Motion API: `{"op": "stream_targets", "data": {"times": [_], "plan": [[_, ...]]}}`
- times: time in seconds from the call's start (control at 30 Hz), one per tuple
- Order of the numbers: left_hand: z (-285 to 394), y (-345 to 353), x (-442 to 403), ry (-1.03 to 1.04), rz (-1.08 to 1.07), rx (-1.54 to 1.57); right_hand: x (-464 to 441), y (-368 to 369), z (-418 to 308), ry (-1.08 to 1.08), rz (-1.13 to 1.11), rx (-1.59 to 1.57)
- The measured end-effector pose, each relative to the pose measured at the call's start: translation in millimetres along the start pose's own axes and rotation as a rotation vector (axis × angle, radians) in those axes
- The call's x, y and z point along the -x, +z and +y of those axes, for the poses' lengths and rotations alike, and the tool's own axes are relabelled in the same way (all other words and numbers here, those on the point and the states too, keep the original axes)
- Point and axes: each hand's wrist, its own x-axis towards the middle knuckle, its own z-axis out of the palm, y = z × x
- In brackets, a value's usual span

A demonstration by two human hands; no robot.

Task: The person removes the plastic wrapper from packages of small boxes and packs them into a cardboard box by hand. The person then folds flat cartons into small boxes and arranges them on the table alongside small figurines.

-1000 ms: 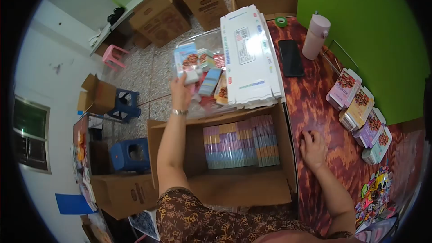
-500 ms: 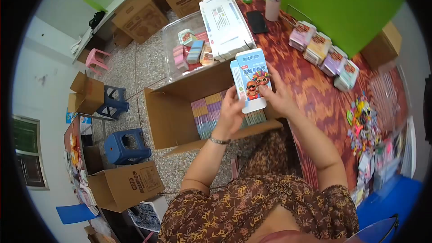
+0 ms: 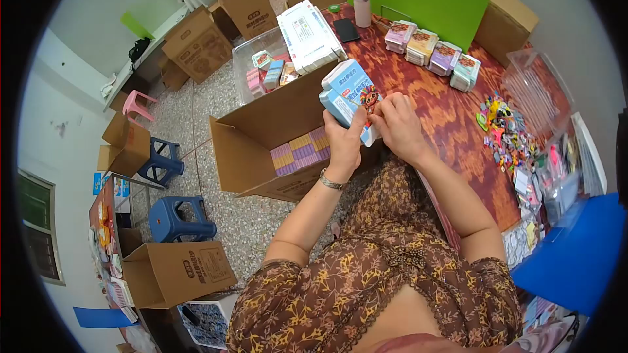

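Observation:
A stack of light-blue printed boxes [image 3: 347, 95], tilted, is held above the right edge of a large open carton. Around its lower left side my left hand [image 3: 343, 144] is wrapped. My right hand [image 3: 399, 127] has its fingers bent together at the stack's lower right side; what is between them, if anything, is hidden. Below and to the left, the open carton [image 3: 239, 157] holds rows of purple, yellow and pink packs [image 3: 301, 151]. White flattened cartons [image 3: 307, 36] lie behind the stack, beside a clear bin [image 3: 243, 59] with loose coloured boxes.
On the red-patterned table [image 3: 438, 117] stand four stacks of boxes [image 3: 432, 54], a pink bottle [image 3: 362, 6], a black phone [image 3: 346, 30] and a pile of small colourful items [image 3: 504, 132]. Blue stools [image 3: 176, 219] and more cartons [image 3: 176, 271] stand at the left.
My left hand has come from the clear bin with blue boxes, and my right hand has left the tabletop to meet it. The stack is now tilted, and the view has shifted.

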Motion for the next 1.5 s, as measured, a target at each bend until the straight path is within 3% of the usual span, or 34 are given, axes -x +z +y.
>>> {"op": "stream_targets", "data": {"times": [0.17, 0.27, 0.37, 0.4, 0.5, 0.53, 0.63, 0.67, 0.73, 0.77, 0.87, 0.93, 0.97, 1.0, 1.07, 1.1, 1.17, 1.23, 1.37, 1.4, 1.43, 1.5], "plan": [[8, 12, 21, 0.022, -0.024, 0.033, 22, -32, -15, -0.181, 0.225, 0.056], [11, 9, 26, -0.092, -0.089, 0.125, 35, -49, -28, 0.110, -0.061, -0.494], [35, 3, 30, -0.299, -0.182, 0.327, 42, -64, -27, 0.253, -0.055, -1.201], [39, -6, 26, -0.380, -0.220, 0.454, 47, -70, -20, 0.242, -0.062, -1.270], [76, -23, 34, -0.454, -0.354, 0.578, 57, -78, 2, 0.218, -0.242, -0.914], [78, -36, 34, -0.427, -0.420, 0.448, 56, -83, 4, 0.122, -0.321, -0.583], [106, -56, 43, -0.369, -0.520, -0.078, 39, -75, 8, -0.052, -0.170, -0.569], [109, -69, 43, -0.387, -0.635, -0.294, 30, -79, 3, 0.056, -0.145, -0.684], [113, -90, 44, -0.452, -0.878, -0.635, 4, -80, -17, 0.044, -0.095, -0.707], [110, -102, 44, -0.369, -1.021, -0.773, -6, -75, -21, 0.039, -0.070, -0.716], [137, -109, 61, -0.555, -0.917, -0.478, -16, -38, -19, 0.152, -0.041, -0.689], [148, -125, 66, -0.628, -0.787, -0.209, -11, 1, -4, 0.291, 0.021, -0.921], [149, -128, 70, -0.617, -0.774, -0.157, -6, 28, 4, 0.365, 0.050, -1.039], [150, -130, 73, -0.604, -0.760, -0.103, 1, 54, 24, 0.473, 0.017, -0.960], [152, -135, 77, -0.567, -0.728, -0.001, 24, 71, 28, 0.153, -0.254, -0.712], [145, -130, 77, -0.452, -0.661, -0.051, 39, 79, 23, -0.007, -0.384, -0.585], [140, -115, 67, -0.461, -0.597, -0.104, 74, 90, 5, -0.209, -0.687, -0.606], [127, -90, 60, -0.409, -0.544, -0.109, 97, 97, -3, -0.375, -0.638, -0.421], [93, -58, 47, -0.423, -0.485, -0.035, 96, 58, 20, 0.076, -0.531, -0.463], [84, -48, 45, -0.450, -0.465, 0.000, 96, 39, 28, 0.177, -0.414, -0.534], [76, -39, 43, -0.478, -0.445, 0.037, 93, 17, 27, 0.454, -0.347, -0.706], [66, -17, 35, -0.529, -0.455, 0.056, 93, -11, 38, 0.578, -0.127, -0.748]]}}
